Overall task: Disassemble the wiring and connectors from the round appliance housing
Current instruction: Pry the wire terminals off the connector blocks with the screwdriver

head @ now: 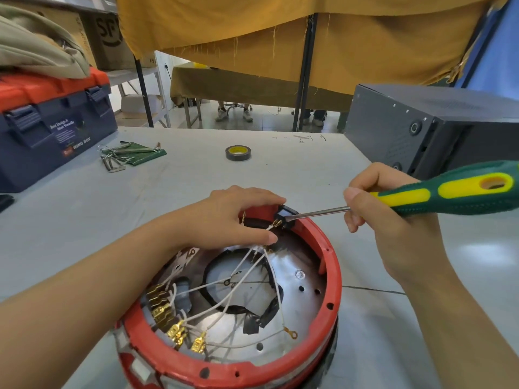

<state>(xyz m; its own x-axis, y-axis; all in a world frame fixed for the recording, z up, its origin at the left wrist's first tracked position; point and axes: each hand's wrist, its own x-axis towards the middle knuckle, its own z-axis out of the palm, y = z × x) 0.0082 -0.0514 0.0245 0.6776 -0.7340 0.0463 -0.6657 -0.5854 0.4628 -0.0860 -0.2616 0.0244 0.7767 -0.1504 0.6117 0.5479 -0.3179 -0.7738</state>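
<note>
Tape roll [238, 153] behind housing [334, 279] (toolbox [50, 133] left)

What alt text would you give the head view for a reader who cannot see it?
A right hand holds a green and yellow screwdriver with its tip at a black connector on the far rim of a round red housing, while the left hand pinches white wires beside it. A tape roll and hex keys lie on the grey table behind.

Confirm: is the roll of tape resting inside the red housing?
No, the roll of tape lies on the table, beyond the red housing.
</note>
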